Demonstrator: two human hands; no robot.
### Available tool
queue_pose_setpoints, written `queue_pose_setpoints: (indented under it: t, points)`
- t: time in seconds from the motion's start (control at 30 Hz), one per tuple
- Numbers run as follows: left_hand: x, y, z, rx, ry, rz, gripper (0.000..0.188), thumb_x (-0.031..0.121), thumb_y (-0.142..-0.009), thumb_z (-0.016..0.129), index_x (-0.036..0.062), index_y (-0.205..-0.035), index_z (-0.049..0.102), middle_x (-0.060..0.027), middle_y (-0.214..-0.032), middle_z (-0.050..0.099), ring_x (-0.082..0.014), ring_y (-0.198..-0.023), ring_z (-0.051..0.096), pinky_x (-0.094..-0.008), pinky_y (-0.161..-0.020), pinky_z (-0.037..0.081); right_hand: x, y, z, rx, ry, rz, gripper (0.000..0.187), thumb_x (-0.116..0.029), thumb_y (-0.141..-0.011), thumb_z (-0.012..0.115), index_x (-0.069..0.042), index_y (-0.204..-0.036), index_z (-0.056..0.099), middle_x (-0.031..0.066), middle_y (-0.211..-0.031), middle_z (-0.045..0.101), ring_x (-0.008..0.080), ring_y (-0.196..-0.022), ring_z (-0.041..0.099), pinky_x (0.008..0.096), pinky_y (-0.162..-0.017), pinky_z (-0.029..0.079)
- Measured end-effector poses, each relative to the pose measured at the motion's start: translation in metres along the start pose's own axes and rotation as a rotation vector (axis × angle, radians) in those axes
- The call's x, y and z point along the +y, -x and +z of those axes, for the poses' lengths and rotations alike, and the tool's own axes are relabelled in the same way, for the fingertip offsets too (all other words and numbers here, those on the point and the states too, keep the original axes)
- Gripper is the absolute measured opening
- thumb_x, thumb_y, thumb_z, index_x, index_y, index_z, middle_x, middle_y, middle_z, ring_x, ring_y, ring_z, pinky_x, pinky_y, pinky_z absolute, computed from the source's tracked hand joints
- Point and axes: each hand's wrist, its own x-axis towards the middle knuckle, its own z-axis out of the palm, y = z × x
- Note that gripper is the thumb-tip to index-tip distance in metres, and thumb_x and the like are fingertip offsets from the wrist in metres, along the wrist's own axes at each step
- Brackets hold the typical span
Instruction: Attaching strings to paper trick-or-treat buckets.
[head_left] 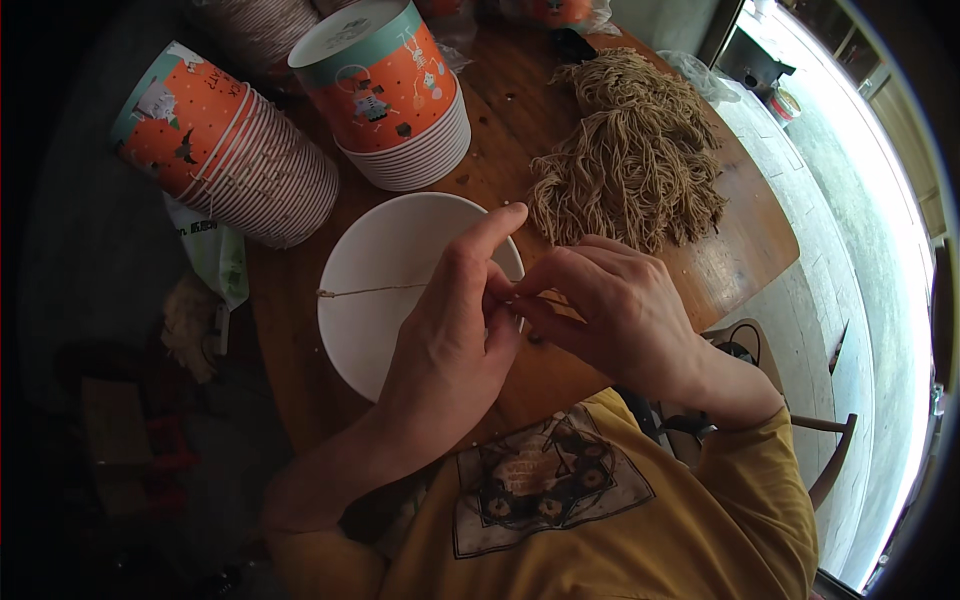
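A white paper bucket (350, 340) stands on the table with its open mouth facing up. A thin tan cord (372, 291) is knotted at its left rim and runs across the mouth toward the right rim. There my left hand (455, 315) closes its thumb and lower fingers at the cord, its index finger stretched out above. My right hand (625, 305) pinches the cord's end with thumb and index finger, touching the left fingertips. The exact spot where the cord meets the right rim is hidden behind my fingers.
Two nested stacks of orange printed paper buckets, a tilted stack (270, 165) and a second stack (405, 130), are at the far left. A heap of tan cords (635, 150) lies at the far right of the wooden table (755, 235). Beside the table is a chair (835, 465).
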Motion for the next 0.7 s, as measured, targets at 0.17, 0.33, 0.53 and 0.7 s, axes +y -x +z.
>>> queue_pose_setpoints:
  t: [0.17,0.33,0.53,0.7]
  points:
    - [-0.001,-0.002,0.0,-0.008,0.046,-0.048,0.07,-0.014,-0.079,0.056,0.0089,-0.14,0.029,-0.0051,-0.09,0.051,-0.012,-0.082,0.056,-0.0252,-0.077,0.048,-0.001,-0.003,-0.002,-0.025,0.026,0.02,0.015,-0.019,-0.08,0.065,-0.009,-0.081,0.054,0.0048,-0.07,0.059,0.0246,-0.07,0.06,0.0364,-0.057,0.048]
    - [-0.003,-0.004,0.003,0.024,0.053,0.037,0.071,-0.013,-0.079,0.056,0.0097,-0.141,0.029,-0.0089,-0.091,0.05,-0.0171,-0.081,0.056,-0.0297,-0.073,0.049,0.002,-0.005,-0.006,-0.041,0.019,0.035,0.014,-0.019,-0.079,0.065,-0.009,-0.083,0.056,0.0048,-0.073,0.061,0.0251,-0.074,0.061,0.0368,-0.058,0.049]
    - [-0.004,-0.013,-0.001,0.058,-0.347,0.477,0.076,-0.011,-0.077,0.056,0.0146,-0.144,0.032,-0.0108,-0.086,0.042,-0.0246,-0.074,0.049,-0.0353,-0.065,0.046,0.008,-0.003,-0.002,0.016,-0.085,0.018,0.016,-0.019,-0.078,0.066,-0.008,-0.086,0.057,0.0071,-0.076,0.06,0.0267,-0.074,0.061,0.0376,-0.061,0.049]
    - [-0.001,-0.019,-0.005,-0.011,-0.14,0.293,0.081,-0.015,-0.075,0.057,0.0149,-0.146,0.028,-0.0084,-0.089,0.044,-0.0196,-0.074,0.05,-0.0314,-0.067,0.048,0.014,-0.002,-0.004,-0.061,-0.149,0.111,0.02,-0.018,-0.077,0.068,-0.008,-0.092,0.059,0.0076,-0.076,0.057,0.0268,-0.073,0.059,0.0372,-0.062,0.05]
